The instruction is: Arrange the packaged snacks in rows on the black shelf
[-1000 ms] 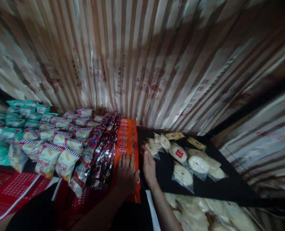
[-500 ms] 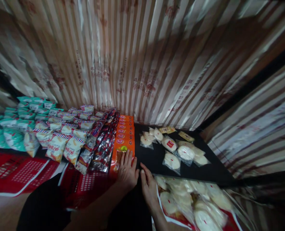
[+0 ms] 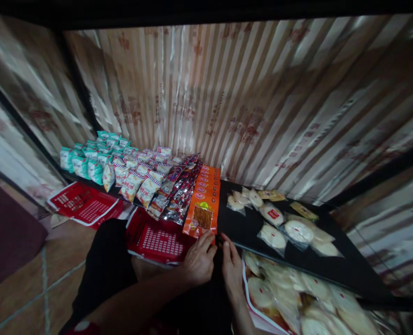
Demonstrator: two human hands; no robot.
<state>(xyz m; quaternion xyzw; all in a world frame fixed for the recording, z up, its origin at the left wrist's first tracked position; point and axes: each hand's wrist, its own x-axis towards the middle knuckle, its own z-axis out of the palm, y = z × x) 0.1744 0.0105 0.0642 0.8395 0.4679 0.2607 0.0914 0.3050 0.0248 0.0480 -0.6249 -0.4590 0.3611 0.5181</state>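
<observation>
A row of orange snack packets (image 3: 205, 200) lies front to back on the black shelf (image 3: 241, 223). My left hand (image 3: 198, 261) is at the shelf's front edge, fingers loosely bent, fingertips at the lower edge of the frontmost orange packet. My right hand (image 3: 231, 264) lies right beside it, fingers stretched toward the shelf's edge and holding nothing. Clear bags of round white cakes (image 3: 275, 225) lie loose on the shelf to the right of my hands.
Left of the orange row are dark foil packets (image 3: 178, 195), red-and-blue striped packets (image 3: 136, 179) and teal packets (image 3: 88, 160). Red baskets (image 3: 157, 239) (image 3: 83, 204) sit on the floor below. A red tray of bagged white cakes (image 3: 297, 298) is at lower right. Striped wrapping covers the walls.
Both hands have drawn back from the top of the orange packets to the shelf's front edge. The view has pulled away and swung, showing more floor and the left side.
</observation>
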